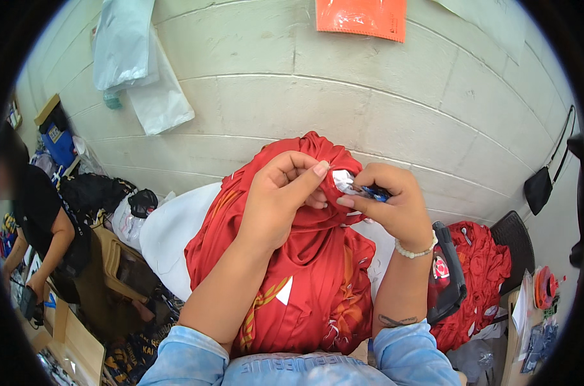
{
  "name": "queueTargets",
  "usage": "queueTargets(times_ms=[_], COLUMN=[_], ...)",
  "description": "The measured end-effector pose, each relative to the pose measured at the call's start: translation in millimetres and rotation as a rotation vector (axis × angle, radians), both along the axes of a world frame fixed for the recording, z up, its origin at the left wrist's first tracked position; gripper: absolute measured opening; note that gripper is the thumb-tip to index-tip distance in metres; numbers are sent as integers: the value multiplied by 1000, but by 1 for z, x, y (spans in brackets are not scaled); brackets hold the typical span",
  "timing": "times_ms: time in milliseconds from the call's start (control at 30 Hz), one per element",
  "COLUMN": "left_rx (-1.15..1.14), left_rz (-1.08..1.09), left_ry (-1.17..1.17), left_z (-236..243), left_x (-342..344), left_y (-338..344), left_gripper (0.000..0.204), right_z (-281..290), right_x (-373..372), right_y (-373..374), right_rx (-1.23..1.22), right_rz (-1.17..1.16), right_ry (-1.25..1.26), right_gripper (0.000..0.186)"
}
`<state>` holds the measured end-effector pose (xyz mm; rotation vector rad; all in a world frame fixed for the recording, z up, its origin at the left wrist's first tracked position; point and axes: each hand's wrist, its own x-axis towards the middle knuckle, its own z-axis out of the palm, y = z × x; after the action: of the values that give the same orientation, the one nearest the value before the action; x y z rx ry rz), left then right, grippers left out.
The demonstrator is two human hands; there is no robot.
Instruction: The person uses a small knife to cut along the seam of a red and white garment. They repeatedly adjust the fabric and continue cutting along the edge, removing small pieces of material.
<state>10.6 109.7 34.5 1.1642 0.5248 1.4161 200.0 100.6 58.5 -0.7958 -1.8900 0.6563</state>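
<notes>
A big heap of shiny red fabric (pixel 285 257) with yellow and orange print lies over my lap and a white surface in front of me. My left hand (pixel 276 196) is closed, with thumb and finger pinching a gathered fold of it near the top. Close beside that, my right hand (pixel 398 199) is closed around a small blue tool (pixel 377 193), mostly hidden by the fingers. Between the two hands, a white patch (pixel 343 181) shows in the fold, and the tool's tip reaches its edge.
More red fabric (pixel 475 276) is piled at the right, beside a dark clear-fronted case (pixel 447 273). A block wall (pixel 240 109) stands close ahead. At the far left, a person in black (pixel 47 219) works beside a tan plastic chair (pixel 121 264).
</notes>
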Motion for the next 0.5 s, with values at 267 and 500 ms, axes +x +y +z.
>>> queueTargets(times_ms=[267, 500], left_rx=[256, 282], left_rz=[821, 343], left_ry=[34, 382], left_z=[-2, 11], left_x=[-44, -33], left_y=[19, -32], left_gripper=[31, 33], right_z=[1, 6], right_x=[5, -3], right_y=[-5, -11], right_rx=[31, 302], right_rz=[109, 173], right_ry=[-71, -211], right_gripper=[20, 22])
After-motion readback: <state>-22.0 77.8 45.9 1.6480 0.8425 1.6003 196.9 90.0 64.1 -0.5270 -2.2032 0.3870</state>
